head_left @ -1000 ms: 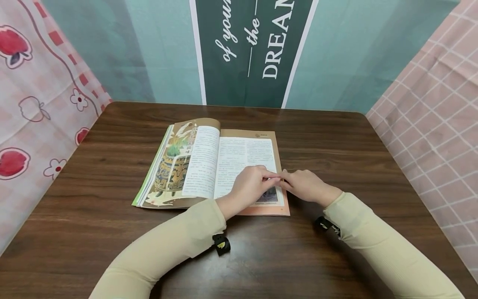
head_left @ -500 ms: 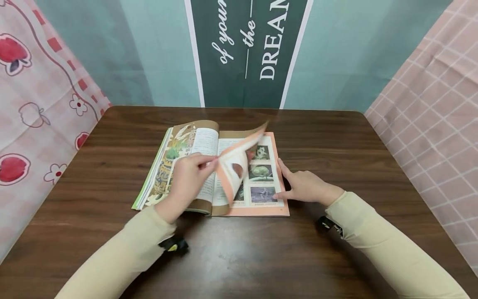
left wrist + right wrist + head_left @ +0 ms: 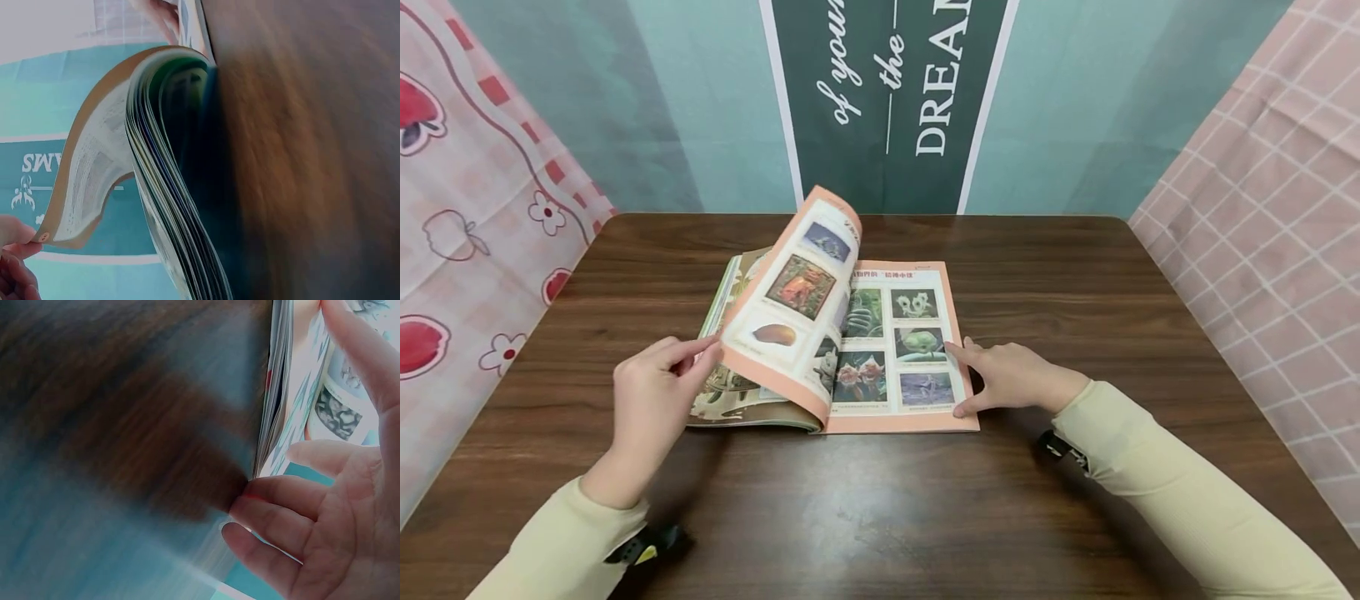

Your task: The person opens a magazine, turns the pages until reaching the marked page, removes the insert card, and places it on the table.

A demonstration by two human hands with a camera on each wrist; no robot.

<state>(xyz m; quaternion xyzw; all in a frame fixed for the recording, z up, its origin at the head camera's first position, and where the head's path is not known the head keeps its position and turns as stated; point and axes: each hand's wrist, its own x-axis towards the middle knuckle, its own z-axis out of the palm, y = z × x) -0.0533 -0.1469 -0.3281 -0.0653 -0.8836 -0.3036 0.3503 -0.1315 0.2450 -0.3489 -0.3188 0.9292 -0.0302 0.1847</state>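
Observation:
An open magazine (image 3: 895, 423) lies on the table, its right-hand page showing several plant photos. My left hand (image 3: 655, 400) pinches the outer lower corner of one leaf (image 3: 786, 325), which stands curved above the left-hand pages. In the left wrist view the brown-bordered back of that leaf (image 3: 100, 137) arches from the spine to the thumb and finger of my left hand (image 3: 15, 256). My right hand (image 3: 1018, 379) rests at the magazine's right edge, thumb and forefinger spread on the page. The right wrist view shows the other fingers (image 3: 281, 519) against the page edges.
The brown wooden table (image 3: 880, 517) surrounds the magazine. Behind it hangs a teal curtain (image 3: 1060, 108) with a dark lettered panel (image 3: 887, 179). A fruit-patterned cloth (image 3: 482, 250) hangs at left, and a pink checked cloth (image 3: 1270, 208) at right.
My left hand has taken the leaf's edge from the right side and carried it leftward over the spine, uncovering the photo page. My right hand has stayed at the right edge, its fingers now spread.

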